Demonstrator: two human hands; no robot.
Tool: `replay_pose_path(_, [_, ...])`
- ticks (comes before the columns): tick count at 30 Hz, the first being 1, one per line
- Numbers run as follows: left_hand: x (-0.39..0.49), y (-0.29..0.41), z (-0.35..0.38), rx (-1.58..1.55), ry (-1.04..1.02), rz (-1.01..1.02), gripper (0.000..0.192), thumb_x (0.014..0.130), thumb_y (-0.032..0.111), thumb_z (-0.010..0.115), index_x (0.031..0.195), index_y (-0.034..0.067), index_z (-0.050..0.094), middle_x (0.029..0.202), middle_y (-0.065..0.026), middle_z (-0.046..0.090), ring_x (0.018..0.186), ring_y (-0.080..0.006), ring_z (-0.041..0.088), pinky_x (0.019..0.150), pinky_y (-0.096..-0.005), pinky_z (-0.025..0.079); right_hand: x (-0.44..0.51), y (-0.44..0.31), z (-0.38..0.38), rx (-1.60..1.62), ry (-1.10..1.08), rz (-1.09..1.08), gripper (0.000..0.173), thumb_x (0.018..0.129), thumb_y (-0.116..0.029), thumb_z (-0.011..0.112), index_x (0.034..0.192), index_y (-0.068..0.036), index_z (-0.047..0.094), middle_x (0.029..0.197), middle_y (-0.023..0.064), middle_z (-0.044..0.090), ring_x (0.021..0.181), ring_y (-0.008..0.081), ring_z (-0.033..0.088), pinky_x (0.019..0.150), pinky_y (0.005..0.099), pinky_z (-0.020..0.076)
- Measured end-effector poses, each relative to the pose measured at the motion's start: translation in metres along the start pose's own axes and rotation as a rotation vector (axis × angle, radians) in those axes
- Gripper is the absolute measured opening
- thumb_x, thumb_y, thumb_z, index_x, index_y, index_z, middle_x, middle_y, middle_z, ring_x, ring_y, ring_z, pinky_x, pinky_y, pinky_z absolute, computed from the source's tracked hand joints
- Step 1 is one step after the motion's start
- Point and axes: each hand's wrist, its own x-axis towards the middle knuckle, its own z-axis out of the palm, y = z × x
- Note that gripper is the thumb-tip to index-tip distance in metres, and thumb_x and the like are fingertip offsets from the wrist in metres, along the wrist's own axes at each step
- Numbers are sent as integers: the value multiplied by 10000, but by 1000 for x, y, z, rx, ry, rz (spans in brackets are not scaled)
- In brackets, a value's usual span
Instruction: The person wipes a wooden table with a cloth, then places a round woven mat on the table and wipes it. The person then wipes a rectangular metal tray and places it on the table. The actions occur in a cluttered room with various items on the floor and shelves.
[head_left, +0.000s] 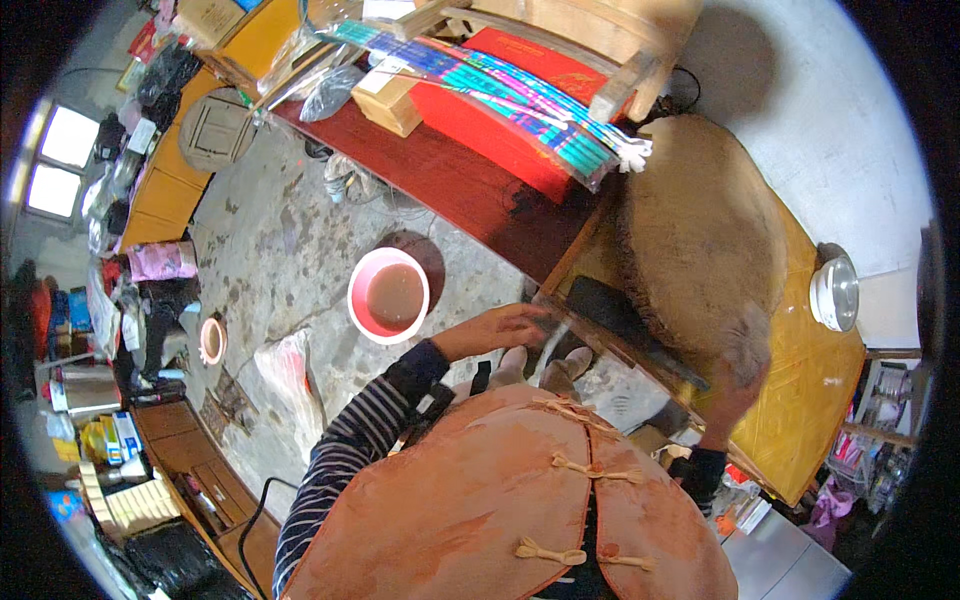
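My right hand (731, 401) grips a greyish wad (745, 341), blurred, likely a rag or scrubber. It lies against the near right edge of a big, rough, brown round board (705, 225). That board rests on a yellow patterned tabletop (799, 397). Beside its left edge is a dark flat slab (611, 300). My left hand (491, 330) reaches out near the table corner, fingers apart and holding nothing; whether its fingertips touch the wooden edge, I cannot tell.
A pink basin of murky water (390, 296) stands on the concrete floor, left of my feet. Metal bowls (834, 292) sit at the tabletop's far right. Red boxes (487, 135) and patterned rolls (517, 105) cover the dark red table (450, 180). A white sack (289, 375) lies on the floor.
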Motion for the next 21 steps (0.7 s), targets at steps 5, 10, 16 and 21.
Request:
replay_pose_path(5, [55,1,21,167,67,411,650,1002,452,601,1513,109,388,1413,-112,556,1301,-246,533,1114,-413,424,-38,-102,120,135,-631,-250,842,659,-76,809,1433,-45,481,1419,203,523,1341,408,464,1143,485,349])
replay_pose_path(10, [36,-12,-1,-929,112,66,654,950,316,697,1510,131,416,1425,-126,558,1312,-272,543,1117,-419,428,-61,-167,162,152,-892,-506,897,736,-282,820,1512,-111,404,1562,195,355,1436,414,324,1185,509,269])
replay_pose_path(16, [20,18,-105,232,668,383,368,1008,145,630,1359,75,541,1282,-56,625,1151,-154,606,968,-327,510,-65,-149,125,53,-843,-357,793,810,-271,779,1507,-135,426,1568,187,364,1420,417,358,1153,490,340])
replay_pose_path(21, [71,36,-202,192,947,611,268,948,98,704,1201,38,638,1080,-29,711,989,-131,653,841,-301,527,-105,-96,75,-35,-727,-155,590,847,-195,752,1395,-123,544,1481,189,467,1357,388,449,1093,457,416])
